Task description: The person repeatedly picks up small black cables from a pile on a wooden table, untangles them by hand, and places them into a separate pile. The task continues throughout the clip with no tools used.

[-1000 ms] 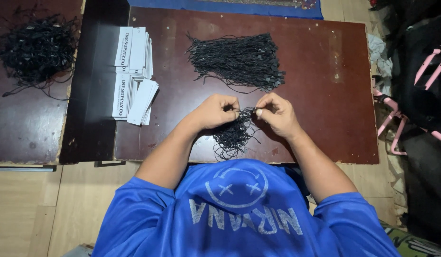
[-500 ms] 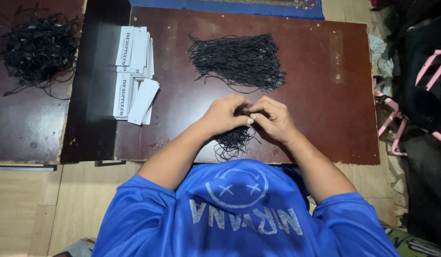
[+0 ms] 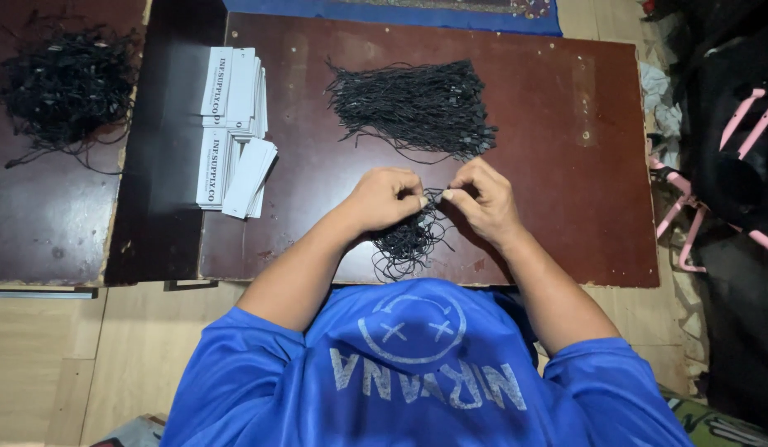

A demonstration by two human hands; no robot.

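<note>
I see bare table [image 3: 566, 165] at the right of the frame. A string pile [image 3: 413, 108] blocks the top middle, and white tags [image 3: 235, 132] crowd the upper left.

over a dark red-brown table [image 3: 566, 165], the left hand [image 3: 384, 199] and the right hand [image 3: 483, 199] meet fingertip to fingertip, both pinching a thin black string [image 3: 433, 197] between them. a small tangle of black strings [image 3: 409, 244] lies on the table just under the hands. a larger bundle of black strings [image 3: 417, 108] lies beyond them, near the far edge. stacks of white paper tags [image 3: 235, 124] sit to the left of it. another heap of black strings [image 3: 65, 83] rests on a second table [image 3: 44, 232] further left.
</note>
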